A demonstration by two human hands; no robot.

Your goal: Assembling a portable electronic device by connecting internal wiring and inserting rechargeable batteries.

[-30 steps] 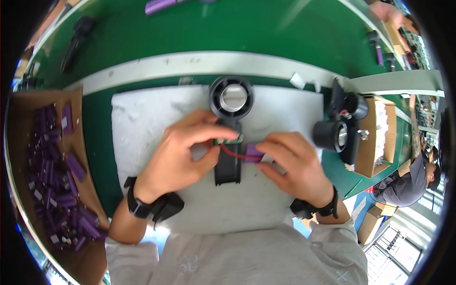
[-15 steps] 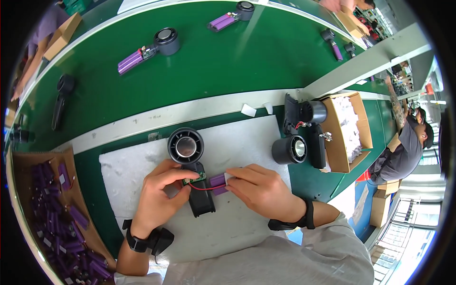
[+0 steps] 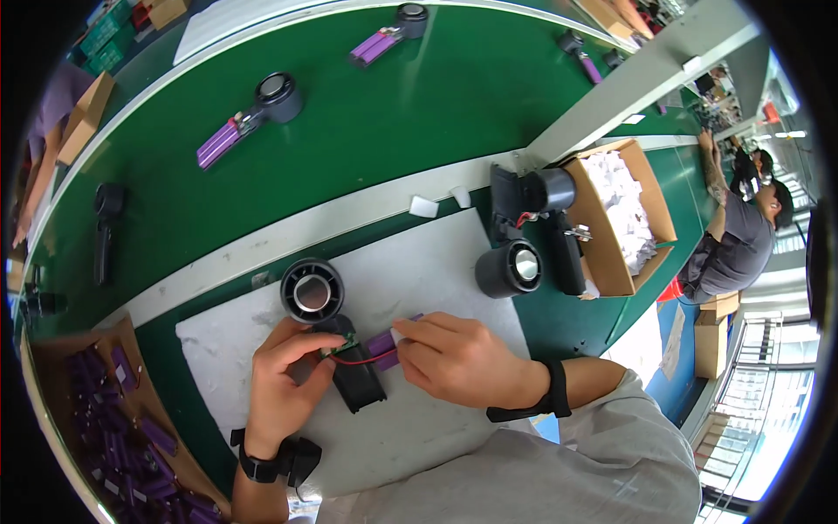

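Head view: purple batt pack [image 3: 381, 344] lies just R of black handle [image 3: 356, 384], nearer R hand [image 3: 458, 358], whose grip pinches it; long axis part-hidden, can't tell. L hand [image 3: 290, 371] grip pinches green PCB [image 3: 344, 343] at handle's far end.

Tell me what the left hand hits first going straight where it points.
Green circuit board, which the left hand appears to pinch; past that, probably the purple battery pack at the right hand, though depth is unclear.
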